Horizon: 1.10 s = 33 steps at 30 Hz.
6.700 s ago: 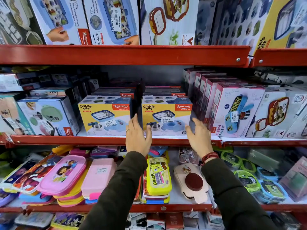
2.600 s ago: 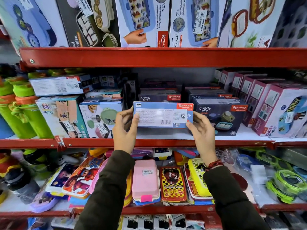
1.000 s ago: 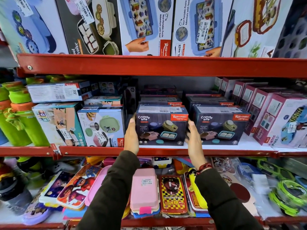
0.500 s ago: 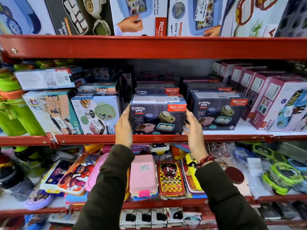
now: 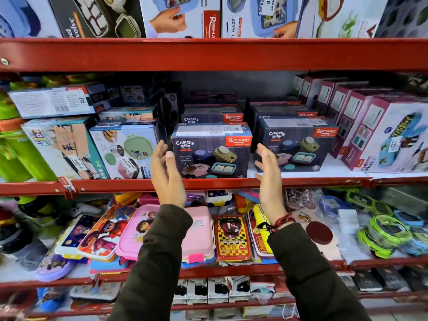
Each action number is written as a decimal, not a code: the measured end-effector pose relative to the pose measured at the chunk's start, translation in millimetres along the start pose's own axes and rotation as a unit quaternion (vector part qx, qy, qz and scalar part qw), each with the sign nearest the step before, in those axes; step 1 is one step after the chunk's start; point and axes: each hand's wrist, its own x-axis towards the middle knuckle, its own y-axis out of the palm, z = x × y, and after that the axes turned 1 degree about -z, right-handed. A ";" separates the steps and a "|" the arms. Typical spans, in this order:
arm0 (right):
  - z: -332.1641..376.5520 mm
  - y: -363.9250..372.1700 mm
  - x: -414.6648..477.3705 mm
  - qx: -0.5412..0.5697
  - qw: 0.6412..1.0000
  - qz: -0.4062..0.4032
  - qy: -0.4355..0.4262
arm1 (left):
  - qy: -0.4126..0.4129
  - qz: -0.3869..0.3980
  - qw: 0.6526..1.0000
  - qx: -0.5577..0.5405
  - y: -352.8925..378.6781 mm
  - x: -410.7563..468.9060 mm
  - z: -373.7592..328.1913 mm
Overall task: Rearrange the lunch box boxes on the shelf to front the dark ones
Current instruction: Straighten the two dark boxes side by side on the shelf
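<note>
Two dark navy Crunchy Bite lunch box boxes stand at the front edge of the middle red shelf (image 5: 208,184). The left dark box (image 5: 209,151) sits between my hands. The right dark box (image 5: 297,144) stands beside it. More dark boxes (image 5: 212,115) are stacked behind them. My left hand (image 5: 167,172) hovers just off the left box's left side, fingers spread, holding nothing. My right hand (image 5: 268,174) hovers in front of the gap between the two boxes, palm inward and empty.
Light boxes with green lunch boxes (image 5: 126,151) stand to the left, pink Kidzee boxes (image 5: 391,135) to the right. Green bottles (image 5: 14,147) fill the far left. The lower shelf holds loose pink (image 5: 199,232) and patterned lunch boxes. Large boxes line the top shelf.
Both hands have let go of the left dark box and drawn back a little; the box now rests on the shelf edge.
</note>
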 end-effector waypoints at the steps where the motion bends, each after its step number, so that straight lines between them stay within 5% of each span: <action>1: -0.7 -4.7 -0.1 0.004 1.000 -0.005 0.003 | 0.024 -0.023 0.999 -0.002 2.6 -5.2 -0.7; 9: -2.9 -66.2 3.8 -0.002 0.999 -0.049 0.005 | 0.100 0.055 0.993 0.031 70.4 -65.2 -8.8; 15: 4.1 -132.6 29.2 0.013 0.991 -0.136 0.000 | -0.009 0.207 0.978 0.017 137.5 -97.3 -19.2; 25: -0.9 -182.6 103.9 0.030 0.996 -0.051 0.068 | -0.211 0.154 0.964 -0.049 208.9 -88.5 4.8; 29: 1.0 -181.2 112.0 0.064 0.991 0.002 0.114 | -0.229 0.171 0.954 -0.090 221.0 -64.4 61.6; 33: -3.4 -187.8 107.4 0.066 0.990 0.009 0.121 | -0.224 0.163 0.957 -0.082 210.7 -75.9 10.2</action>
